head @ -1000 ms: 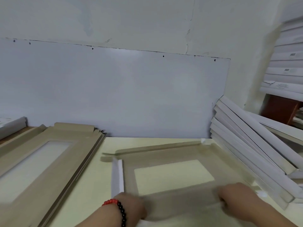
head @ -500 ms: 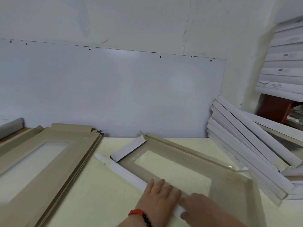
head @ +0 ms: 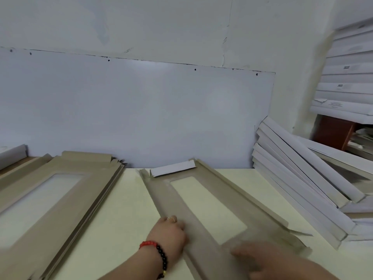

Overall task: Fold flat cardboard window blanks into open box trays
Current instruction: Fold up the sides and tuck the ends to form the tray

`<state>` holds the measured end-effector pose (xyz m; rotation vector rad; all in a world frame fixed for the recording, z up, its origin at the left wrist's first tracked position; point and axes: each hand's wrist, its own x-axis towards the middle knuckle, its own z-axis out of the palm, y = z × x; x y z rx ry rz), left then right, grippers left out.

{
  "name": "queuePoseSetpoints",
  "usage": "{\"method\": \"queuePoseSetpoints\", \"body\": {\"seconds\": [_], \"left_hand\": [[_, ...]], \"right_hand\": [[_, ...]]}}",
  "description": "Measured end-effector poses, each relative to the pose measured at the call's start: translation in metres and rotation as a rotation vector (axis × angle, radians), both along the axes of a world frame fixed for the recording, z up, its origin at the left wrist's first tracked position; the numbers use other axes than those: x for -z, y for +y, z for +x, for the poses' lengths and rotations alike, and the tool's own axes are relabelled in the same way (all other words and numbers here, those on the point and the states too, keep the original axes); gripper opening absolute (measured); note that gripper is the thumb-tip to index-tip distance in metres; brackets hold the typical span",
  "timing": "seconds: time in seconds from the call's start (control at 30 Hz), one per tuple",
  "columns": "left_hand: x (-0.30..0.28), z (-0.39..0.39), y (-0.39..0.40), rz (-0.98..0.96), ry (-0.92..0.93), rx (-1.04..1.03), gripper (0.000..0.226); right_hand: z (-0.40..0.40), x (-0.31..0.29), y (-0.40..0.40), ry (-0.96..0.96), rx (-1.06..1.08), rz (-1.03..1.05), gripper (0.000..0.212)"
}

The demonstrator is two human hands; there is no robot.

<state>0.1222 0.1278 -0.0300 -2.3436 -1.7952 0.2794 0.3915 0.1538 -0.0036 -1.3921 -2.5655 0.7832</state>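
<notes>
My right hand [head: 268,261] is lying blurred at the near end of the cardboard blank [head: 181,207], and I cannot tell how its fingers are set or whether they are gripping anything. My left hand [head: 168,234], with a red and black bead bracelet [head: 157,252] on the wrist, is pressing against the blank's left long strip, fingers curled at its edge (a ring is showing on one finger). The blank is lying brown side up on the pale yellow table [head: 121,215], a frame around a rectangular window; its right long flap is standing up, and the far end flap [head: 173,168] is tilting up, showing its white side. Its long axis is running from my hands away toward the grey wall panel [head: 141,110], leaning slightly leftward. Bare tabletop is lying open between it and the stack of flat blanks [head: 50,195] at the left. On the right, the white folded trays [head: 302,178] are leaning close beside its far corner.
</notes>
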Motion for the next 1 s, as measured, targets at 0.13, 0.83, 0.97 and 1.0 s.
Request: {"method": "queuePoseSetpoints", "body": {"seconds": [0.13,0.83,0.97,1.0], "left_hand": [[-0.003,-0.027,0.011,0.034,0.025,-0.147,0.029],[-0.007,0.041,-0.051,-0.374,-0.197,-0.139,0.042],[-0.019,0.029,-0.046,-0.334,-0.183,-0.149,0.034],[-0.021,0.024,-0.042,-0.328,-0.196,-0.170,0.031]], "right_hand": [[0.036,0.000,-0.007,-0.335,-0.129,0.251,0.045],[-0.030,0.022,-0.013,-0.750,-0.244,0.496,0.045],[-0.027,0.020,-0.002,-0.596,-0.179,0.288,0.038],[-0.028,0.013,-0.001,-0.541,-0.145,0.271,0.039]]}}
